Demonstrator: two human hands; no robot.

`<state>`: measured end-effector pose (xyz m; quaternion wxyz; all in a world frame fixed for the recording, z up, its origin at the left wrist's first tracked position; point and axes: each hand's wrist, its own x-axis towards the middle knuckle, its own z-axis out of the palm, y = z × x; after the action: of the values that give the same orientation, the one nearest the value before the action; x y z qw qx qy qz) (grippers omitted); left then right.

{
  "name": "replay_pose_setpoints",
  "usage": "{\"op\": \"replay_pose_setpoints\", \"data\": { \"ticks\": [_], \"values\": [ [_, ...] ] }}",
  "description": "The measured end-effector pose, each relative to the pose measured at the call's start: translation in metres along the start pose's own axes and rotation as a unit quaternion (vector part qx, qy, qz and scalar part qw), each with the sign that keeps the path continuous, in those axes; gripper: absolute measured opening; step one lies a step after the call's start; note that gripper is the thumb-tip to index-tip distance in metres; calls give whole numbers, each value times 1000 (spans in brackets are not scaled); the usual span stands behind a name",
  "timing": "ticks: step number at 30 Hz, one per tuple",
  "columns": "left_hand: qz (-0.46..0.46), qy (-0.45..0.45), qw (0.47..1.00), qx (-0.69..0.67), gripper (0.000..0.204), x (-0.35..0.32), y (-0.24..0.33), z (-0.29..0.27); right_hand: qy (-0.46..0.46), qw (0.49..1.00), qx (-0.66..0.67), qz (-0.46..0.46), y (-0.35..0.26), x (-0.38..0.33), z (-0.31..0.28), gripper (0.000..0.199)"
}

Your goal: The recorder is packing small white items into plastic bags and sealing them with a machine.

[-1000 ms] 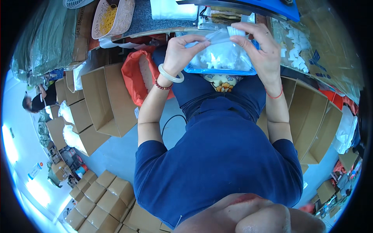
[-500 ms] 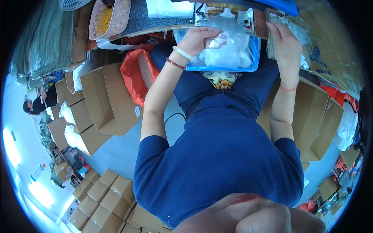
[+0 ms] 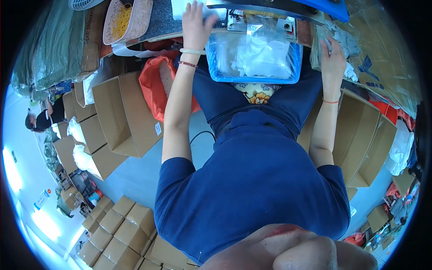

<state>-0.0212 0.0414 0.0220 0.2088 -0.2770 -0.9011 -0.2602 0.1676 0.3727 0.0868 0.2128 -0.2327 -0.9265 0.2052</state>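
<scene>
The clear plastic bag (image 3: 256,56) with blue edges hangs off the table (image 3: 166,20) edge over your lap, held by neither hand. Your left hand (image 3: 195,22) lies flat, fingers spread, just beside it. Your right hand (image 3: 333,56) rests, fingers loosely curled, on white packets (image 3: 348,42).

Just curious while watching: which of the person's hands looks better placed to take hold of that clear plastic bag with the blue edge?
Probably the left hand: it rests beside the clear blue-edged plastic bag. The right hand lies on white items farther off.
</scene>
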Motion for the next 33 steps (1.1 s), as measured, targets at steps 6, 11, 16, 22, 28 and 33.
{"op": "replay_pose_setpoints", "data": {
  "ticks": [6, 11, 16, 22, 28, 33],
  "values": [
    [105, 0, 994, -13, 32, -44, -7, 8, -189, 909, 367, 55, -4, -21, -13, 25],
    [93, -20, 994, -55, 21, -21, -9, -5, -346, 765, 526, 134, -33, -31, 49, 26],
    [26, -105, 992, -72, 19, 1, -36, -22, -360, 784, 491, 122, -64, -53, 68, 24],
    [-13, -319, 944, -85, 26, 30, -42, -22, -683, 590, 430, 3, -150, -145, 122, 23],
    [51, -189, 979, -56, 20, 5, -56, -25, -672, 599, 427, -85, -241, -124, 274, 23],
    [139, -81, 983, -91, 16, 14, -14, 15, -407, 704, 569, -122, -187, -72, 416, 36]
  ]
}}
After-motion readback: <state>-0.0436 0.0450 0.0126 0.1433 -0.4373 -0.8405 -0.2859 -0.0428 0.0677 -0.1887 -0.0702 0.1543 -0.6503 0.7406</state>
